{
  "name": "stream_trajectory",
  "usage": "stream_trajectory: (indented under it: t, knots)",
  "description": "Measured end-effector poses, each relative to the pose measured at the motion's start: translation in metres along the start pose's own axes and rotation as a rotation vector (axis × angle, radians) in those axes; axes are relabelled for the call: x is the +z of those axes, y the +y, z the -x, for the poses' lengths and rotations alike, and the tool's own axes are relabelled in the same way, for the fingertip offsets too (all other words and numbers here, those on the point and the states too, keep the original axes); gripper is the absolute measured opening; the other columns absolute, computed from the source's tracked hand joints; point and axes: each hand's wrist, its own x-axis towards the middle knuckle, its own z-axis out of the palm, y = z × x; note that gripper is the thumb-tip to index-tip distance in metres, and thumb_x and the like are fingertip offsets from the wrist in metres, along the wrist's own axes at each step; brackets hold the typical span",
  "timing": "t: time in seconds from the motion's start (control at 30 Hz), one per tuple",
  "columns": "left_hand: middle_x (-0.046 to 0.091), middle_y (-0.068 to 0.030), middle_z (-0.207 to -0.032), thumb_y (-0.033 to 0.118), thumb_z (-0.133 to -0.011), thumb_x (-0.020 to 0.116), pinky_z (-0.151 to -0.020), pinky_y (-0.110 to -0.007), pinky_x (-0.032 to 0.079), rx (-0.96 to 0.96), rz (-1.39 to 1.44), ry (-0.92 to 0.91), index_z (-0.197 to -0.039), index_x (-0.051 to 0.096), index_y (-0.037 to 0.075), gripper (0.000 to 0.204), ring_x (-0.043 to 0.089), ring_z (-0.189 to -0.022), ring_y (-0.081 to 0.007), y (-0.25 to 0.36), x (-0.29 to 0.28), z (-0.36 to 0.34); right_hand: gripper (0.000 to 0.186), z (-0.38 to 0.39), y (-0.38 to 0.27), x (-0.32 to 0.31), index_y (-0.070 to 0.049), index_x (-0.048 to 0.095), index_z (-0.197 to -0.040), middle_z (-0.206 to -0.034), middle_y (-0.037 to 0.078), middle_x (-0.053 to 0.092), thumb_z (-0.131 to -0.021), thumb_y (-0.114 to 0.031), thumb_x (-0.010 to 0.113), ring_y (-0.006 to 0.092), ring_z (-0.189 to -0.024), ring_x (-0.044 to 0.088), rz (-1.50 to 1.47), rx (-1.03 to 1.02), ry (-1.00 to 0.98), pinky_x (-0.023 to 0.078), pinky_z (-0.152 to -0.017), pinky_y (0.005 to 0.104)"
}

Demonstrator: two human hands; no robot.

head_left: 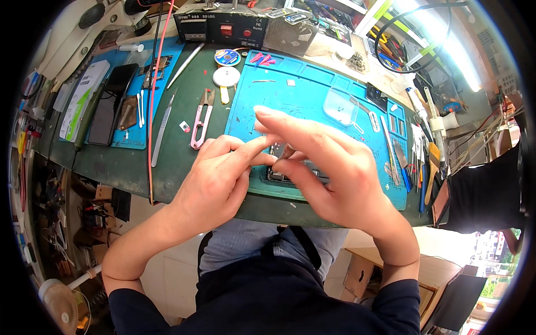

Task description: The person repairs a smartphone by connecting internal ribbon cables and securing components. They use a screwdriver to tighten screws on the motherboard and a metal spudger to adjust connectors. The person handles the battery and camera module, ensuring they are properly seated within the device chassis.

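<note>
An opened phone (277, 176) with its inner parts bare lies near the front edge of the blue repair mat (262, 106). My hands cover most of it. My left hand (216, 177) reaches in from the left, its fingers curled and the fingertips pressed together at the phone's upper part. From the right, my right hand (338, 162) arches over the phone, thumb and fingers closing in a pinch beside the left fingertips. A small greyish piece shows at the pinch; its kind is too hidden to tell. Left of the mat lie pink-handled snips (199, 124).
Left stand a scalpel (163, 129), a dark phone (113, 106) and a white box (85, 100). Solder spools (226, 77), a clear plastic box (340, 106) and a black bench unit (220, 30) sit farther back. Tweezers, brushes and a blue-handled tool (404, 173) lie right. Cables (149, 111) hang at left.
</note>
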Motion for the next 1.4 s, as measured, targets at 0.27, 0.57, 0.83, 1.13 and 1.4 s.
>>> stream_trajectory:
  t: [0.27,0.57,0.83,1.13,1.4]
  knots:
    - [0.078,-0.0068,-0.109,-0.013,-0.085,0.062,-0.093,-0.044,0.049,-0.016,0.013,0.009,-0.144,0.06,-0.001,0.06,0.064,-0.101,-0.0291,0.001,0.002,0.0,0.055,0.003,-0.006,0.0,-0.004,0.067,-0.143,-0.113,0.012,0.08,-0.089,0.004,0.078,0.0219,-0.091,0.08,-0.023,0.086,-0.02,0.064,-0.074,0.0307]
    - [0.075,-0.0053,-0.107,-0.013,-0.086,0.061,-0.092,-0.043,0.049,0.003,0.03,0.026,-0.145,0.06,0.0,0.061,0.063,-0.101,-0.0287,-0.001,0.003,0.001,0.054,0.003,-0.005,0.0,-0.005,0.067,-0.144,-0.107,0.014,0.08,-0.091,0.005,0.075,0.0231,-0.087,0.08,0.014,0.06,-0.006,0.064,-0.077,0.0338]
    - [0.081,-0.0027,-0.115,-0.013,-0.089,0.063,-0.09,-0.037,0.046,-0.021,0.008,-0.02,-0.144,0.061,0.001,0.056,0.061,-0.097,-0.0243,0.002,0.001,-0.004,0.054,0.009,0.026,-0.051,-0.001,0.049,-0.156,-0.104,0.014,0.081,-0.106,-0.01,0.068,0.0166,-0.095,0.078,0.039,0.283,0.279,0.059,-0.088,0.0295]
    - [0.081,0.0001,-0.102,-0.004,-0.095,0.069,-0.081,-0.036,0.046,0.035,-0.004,0.08,-0.136,0.068,0.003,0.042,0.063,-0.084,-0.0213,-0.001,0.002,-0.022,0.047,0.042,0.105,-0.067,0.001,0.057,-0.149,-0.104,0.011,0.081,-0.104,-0.005,0.069,0.0134,-0.096,0.077,0.016,0.447,0.556,0.061,-0.088,0.0294]
    - [0.079,-0.0035,-0.094,0.014,-0.103,0.069,-0.08,-0.035,0.047,-0.026,0.069,0.027,-0.128,0.072,0.002,0.027,0.065,-0.081,-0.0206,-0.006,-0.003,-0.05,0.048,0.043,0.107,-0.071,0.002,0.056,-0.149,-0.105,0.013,0.08,-0.104,-0.007,0.069,0.0156,-0.098,0.077,-0.023,0.446,0.559,0.061,-0.087,0.0303]
